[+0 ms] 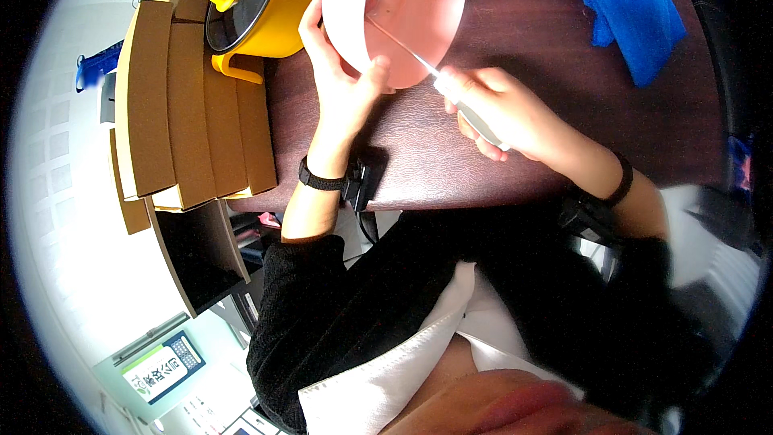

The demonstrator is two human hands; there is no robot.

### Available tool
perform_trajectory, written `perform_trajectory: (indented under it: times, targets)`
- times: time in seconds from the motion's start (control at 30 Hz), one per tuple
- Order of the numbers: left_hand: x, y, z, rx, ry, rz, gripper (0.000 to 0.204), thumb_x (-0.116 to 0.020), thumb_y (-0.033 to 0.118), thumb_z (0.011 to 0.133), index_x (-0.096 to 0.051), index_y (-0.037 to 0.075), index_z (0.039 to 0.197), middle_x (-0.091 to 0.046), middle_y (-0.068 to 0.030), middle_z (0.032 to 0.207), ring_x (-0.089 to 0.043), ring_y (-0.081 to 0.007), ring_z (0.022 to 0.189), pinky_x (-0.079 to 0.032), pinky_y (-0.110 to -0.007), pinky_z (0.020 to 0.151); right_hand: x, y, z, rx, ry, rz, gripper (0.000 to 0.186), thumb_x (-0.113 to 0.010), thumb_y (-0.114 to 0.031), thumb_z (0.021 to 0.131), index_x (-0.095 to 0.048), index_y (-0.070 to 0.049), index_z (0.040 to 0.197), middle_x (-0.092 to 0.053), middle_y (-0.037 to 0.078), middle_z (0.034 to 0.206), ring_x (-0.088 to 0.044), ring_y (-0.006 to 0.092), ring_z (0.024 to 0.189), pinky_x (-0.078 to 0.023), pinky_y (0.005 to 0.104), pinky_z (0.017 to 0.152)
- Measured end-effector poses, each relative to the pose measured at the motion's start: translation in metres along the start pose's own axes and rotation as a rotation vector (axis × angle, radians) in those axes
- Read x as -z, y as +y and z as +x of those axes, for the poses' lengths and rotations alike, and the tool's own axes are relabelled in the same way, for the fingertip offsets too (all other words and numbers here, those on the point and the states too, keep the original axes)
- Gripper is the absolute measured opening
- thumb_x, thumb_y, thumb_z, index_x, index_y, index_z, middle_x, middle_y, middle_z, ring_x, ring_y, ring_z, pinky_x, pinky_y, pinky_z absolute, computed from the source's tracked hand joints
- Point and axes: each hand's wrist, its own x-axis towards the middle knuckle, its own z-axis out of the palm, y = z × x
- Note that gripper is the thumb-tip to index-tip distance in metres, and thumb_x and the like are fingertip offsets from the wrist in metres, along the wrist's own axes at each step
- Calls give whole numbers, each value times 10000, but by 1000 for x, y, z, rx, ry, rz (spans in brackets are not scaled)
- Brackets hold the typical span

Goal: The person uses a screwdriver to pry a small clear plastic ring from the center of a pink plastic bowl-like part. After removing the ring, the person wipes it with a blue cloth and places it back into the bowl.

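Observation:
A pink bowl (435, 12) is tipped on its side above the dark table, its inside facing right. My left hand (342, 76) grips its left side, thumb by the lower rim. In my right hand (511, 109) is a thin-shafted tool (415, 58) with a white and grey handle, fingers wrapped round it. Its shaft reaches into the bowl toward the bottom, where small dark specks and a reddish patch show. The exact shape of the tool's tip is too small to make out.
Left of the bowl stands a yellow pot (291, 20) with a glass lid and yellow knob. Brown cardboard boxes (189, 105) line the table's left edge. A crumpled blue cloth (632, 20) lies at the far right on the wood-patterned table (515, 32).

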Motion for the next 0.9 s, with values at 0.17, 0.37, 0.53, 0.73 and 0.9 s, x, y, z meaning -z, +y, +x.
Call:
perform_trajectory:
  times: [0.17, 0.37, 0.53, 0.73, 0.9]
  targets:
    - [0, 1, -1, -15, -9, 14, 830, -649, 246, 690, -170, 32, 1333, -341, -163, 1269, -357, -264, 1201, -293, -401, 1013, 7, 8, 8, 529, 316, -749, 384, -513, -361, 893, -548, 12, 809, -556, 130, 512, -560, 235, 388, -429, 320, 347]
    - [0, -3, -1, 81, 25, -50, 812, -645, 253, 702, -182, 26, 1329, -344, -159, 1268, -354, -257, 1201, -296, -396, 1009, 12, -3, -1, 685, 611, -1283, 273, -587, -325, 834, -607, -66, 917, -602, 122, 571, -602, 276, 480, -487, 372, 447]
    - [-1, -2, 0, 102, 24, -121, 763, -619, 227, 719, -198, 32, 1325, -351, -144, 1260, -355, -236, 1193, -309, -383, 1004, 18, -3, 2, 507, 364, -901, 298, -524, -343, 889, -593, -53, 898, -575, 99, 524, -563, 231, 412, -464, 322, 414]
    - [0, -4, 1, 169, 76, -173, 719, -571, 159, 710, -207, 38, 1318, -357, -131, 1245, -368, -221, 1169, -314, -373, 1003, 15, -10, -1, 50, 79, -100, 485, -441, -460, 914, -518, 2, 785, -461, 28, 488, -442, 105, 305, -332, 248, 273]
    - [-1, -5, 1, 179, 75, -200, 710, -556, 112, 702, -209, 45, 1318, -353, -126, 1246, -364, -213, 1172, -306, -369, 1008, 8, -4, 0, -23, 11, 75, 461, -415, -457, 926, -503, -25, 791, -481, 22, 509, -410, 72, 289, -292, 204, 254]
